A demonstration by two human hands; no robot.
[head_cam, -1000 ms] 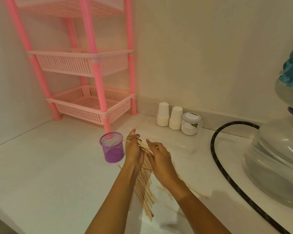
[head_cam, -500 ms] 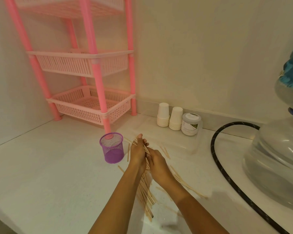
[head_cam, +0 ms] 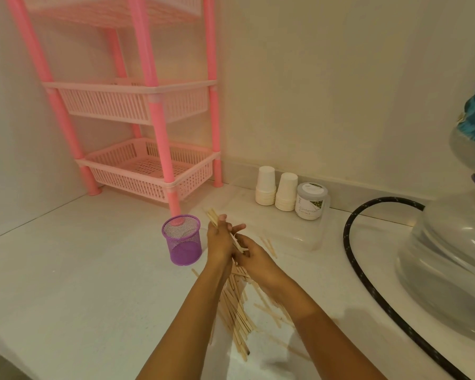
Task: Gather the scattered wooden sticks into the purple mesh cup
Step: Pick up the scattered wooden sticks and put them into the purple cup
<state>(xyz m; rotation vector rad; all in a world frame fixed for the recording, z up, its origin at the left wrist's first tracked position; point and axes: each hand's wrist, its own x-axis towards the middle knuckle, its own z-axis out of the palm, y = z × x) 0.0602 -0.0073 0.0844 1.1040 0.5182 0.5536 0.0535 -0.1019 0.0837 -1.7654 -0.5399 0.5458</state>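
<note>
The purple mesh cup [head_cam: 182, 239] stands upright on the white counter, with no sticks seen inside. Just right of it my left hand [head_cam: 219, 242] grips a small bundle of wooden sticks [head_cam: 212, 216] whose ends poke up past the fingers. My right hand [head_cam: 254, 258] is pressed close against it and pinches a stick [head_cam: 235, 241] between the two hands. A pile of loose wooden sticks [head_cam: 237, 311] lies on the counter under my forearms, and a few more sticks [head_cam: 269, 246] lie to the right of my hands.
A pink plastic shelf rack [head_cam: 148, 171] stands behind the cup in the corner. Two stacks of paper cups [head_cam: 276, 191] and a lidded jar [head_cam: 311, 197] sit by the wall. A black hose [head_cam: 353, 259] and a large clear water bottle [head_cam: 450, 259] are at the right.
My hands came together over the pile and lifted; the left now holds a bundle upright, and the right hand has closed in against it with a stick.
</note>
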